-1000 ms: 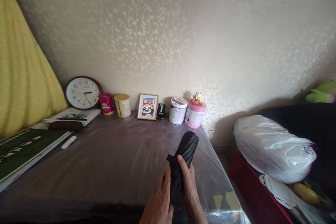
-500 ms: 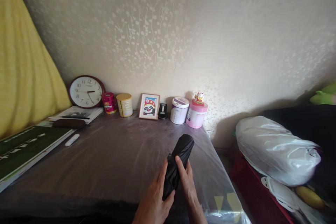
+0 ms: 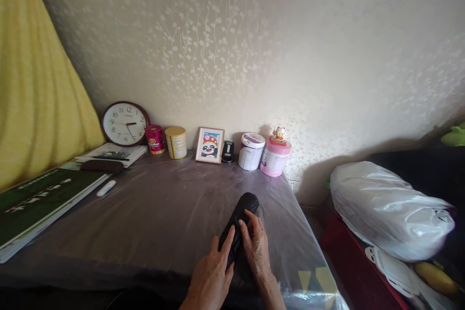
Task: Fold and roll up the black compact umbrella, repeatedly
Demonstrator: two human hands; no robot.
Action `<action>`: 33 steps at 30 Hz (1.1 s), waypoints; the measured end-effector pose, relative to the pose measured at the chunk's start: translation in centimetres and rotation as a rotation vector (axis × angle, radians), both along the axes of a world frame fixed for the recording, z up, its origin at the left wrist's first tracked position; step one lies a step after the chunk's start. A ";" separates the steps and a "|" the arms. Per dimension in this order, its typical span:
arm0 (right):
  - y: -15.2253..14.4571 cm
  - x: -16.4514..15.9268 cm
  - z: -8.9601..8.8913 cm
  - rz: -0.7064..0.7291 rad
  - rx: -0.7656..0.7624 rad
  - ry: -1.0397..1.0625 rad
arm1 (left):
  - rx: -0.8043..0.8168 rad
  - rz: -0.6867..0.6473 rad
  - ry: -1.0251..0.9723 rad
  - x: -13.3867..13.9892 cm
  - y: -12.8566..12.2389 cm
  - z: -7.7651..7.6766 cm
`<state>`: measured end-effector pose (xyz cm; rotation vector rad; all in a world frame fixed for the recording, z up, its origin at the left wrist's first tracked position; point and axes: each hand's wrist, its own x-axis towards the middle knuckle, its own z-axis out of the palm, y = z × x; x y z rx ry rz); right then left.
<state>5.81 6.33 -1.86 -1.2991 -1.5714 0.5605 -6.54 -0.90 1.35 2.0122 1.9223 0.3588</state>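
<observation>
A folded black umbrella [image 3: 242, 205] slants up and to the right over the front part of the table. My left hand [image 3: 213, 265] is wrapped round its lower half, thumb and fingers on both sides. On the upper right side, my right hand [image 3: 256, 242] pinches at the cloth with bent thumb and forefinger. Whatever lies between those fingertips, perhaps a strap or fold, is too small to make out. The umbrella's lower end is partly hidden behind the left hand.
Along the wall stand a clock [image 3: 125, 124], a red can [image 3: 155, 139], a yellow-lidded can [image 3: 176, 143], a panda picture frame [image 3: 209, 145] and two tubs [image 3: 251, 151]. A green book [image 3: 47, 203] lies left. Right of the table sits a white plastic bag [image 3: 388, 210].
The umbrella has turned in my hands and its top has dropped slightly left. My right fingers have shifted from gripping its side to pinching at the cloth. The view has moved a little.
</observation>
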 end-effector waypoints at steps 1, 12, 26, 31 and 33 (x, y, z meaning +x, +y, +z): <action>-0.1 0.2 0.3 0.063 0.033 -0.003 | 0.008 -0.003 0.012 0.0 0.0 0.0; -0.5 1.8 1.4 0.345 -0.019 0.113 | 0.011 -0.020 0.059 0.3 -0.3 -0.1; -0.3 2.2 3.4 0.496 -0.135 0.312 | -0.011 0.003 0.125 0.6 -0.4 0.1; 0.8 1.4 4.3 0.535 -0.160 0.181 | 0.005 -0.013 0.114 0.5 -0.5 -0.2; 1.3 1.0 4.6 0.568 -0.158 0.107 | 0.002 -0.003 0.119 0.5 -0.5 -0.3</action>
